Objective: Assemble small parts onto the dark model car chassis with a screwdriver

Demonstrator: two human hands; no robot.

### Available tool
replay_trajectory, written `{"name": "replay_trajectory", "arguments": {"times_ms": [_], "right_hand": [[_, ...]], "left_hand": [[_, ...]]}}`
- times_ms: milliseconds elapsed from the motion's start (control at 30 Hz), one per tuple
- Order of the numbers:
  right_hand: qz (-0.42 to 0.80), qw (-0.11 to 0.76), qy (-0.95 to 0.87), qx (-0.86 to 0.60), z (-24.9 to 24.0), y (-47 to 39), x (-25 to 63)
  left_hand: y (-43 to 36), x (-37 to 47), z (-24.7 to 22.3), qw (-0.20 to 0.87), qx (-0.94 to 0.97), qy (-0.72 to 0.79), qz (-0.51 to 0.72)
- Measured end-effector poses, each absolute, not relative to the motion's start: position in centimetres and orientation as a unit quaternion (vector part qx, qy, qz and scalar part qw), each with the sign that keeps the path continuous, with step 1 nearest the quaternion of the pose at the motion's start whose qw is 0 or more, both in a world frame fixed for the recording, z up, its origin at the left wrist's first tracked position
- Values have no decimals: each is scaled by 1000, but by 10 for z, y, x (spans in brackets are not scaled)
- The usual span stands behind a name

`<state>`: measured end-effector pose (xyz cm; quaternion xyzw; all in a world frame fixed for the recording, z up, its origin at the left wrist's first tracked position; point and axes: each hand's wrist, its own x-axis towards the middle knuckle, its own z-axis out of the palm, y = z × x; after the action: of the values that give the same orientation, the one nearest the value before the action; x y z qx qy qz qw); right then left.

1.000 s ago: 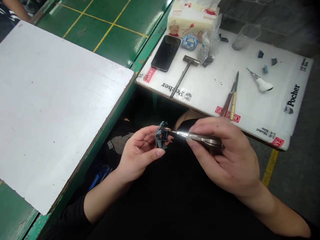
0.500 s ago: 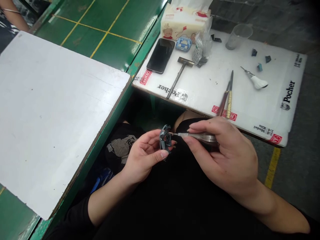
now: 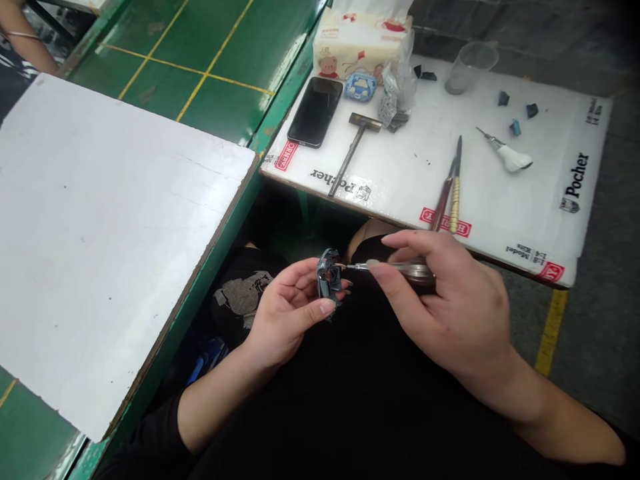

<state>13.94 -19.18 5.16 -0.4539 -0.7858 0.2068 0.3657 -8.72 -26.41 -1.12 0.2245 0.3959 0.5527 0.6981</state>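
Observation:
My left hand holds a small dark blue-grey molded part between thumb and fingers, above my lap. My right hand grips a thin-tipped hand tool with a brownish, shiny handle and a slender metal shaft. The tool points left, and its tip reaches the open, hollow side of the part. Whether the tip touches the part's inner surface I cannot tell. My right thumb presses along the front of the handle, while the index finger arches over it. The part's far side is hidden by my left fingers.
On the right-hand board lie a phone, a small metal hammer, tweezers, a white-handled pointed tool, a plastic cup and several dark pieces. A tissue pack stands behind. A white board is at left.
The thumb and index finger of my right hand have shifted slightly on the tool, showing more of its handle. The left hand and part stay nearly still. The view has moved a little.

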Motion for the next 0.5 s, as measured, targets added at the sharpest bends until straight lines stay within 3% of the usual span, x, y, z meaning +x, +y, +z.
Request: {"name": "replay_trajectory", "arguments": {"times_ms": [133,333,500], "right_hand": [[261,361,-802,-399,53,-189,143],[220,354,-785,-459,53,-191,143],[270,356,-805,-390,55,-192,143]], "left_hand": [[-264,-87,-9,692,233,402,552],[-264,-86,-8,695,231,400,551],[-265,-86,-9,693,233,399,554]]}}
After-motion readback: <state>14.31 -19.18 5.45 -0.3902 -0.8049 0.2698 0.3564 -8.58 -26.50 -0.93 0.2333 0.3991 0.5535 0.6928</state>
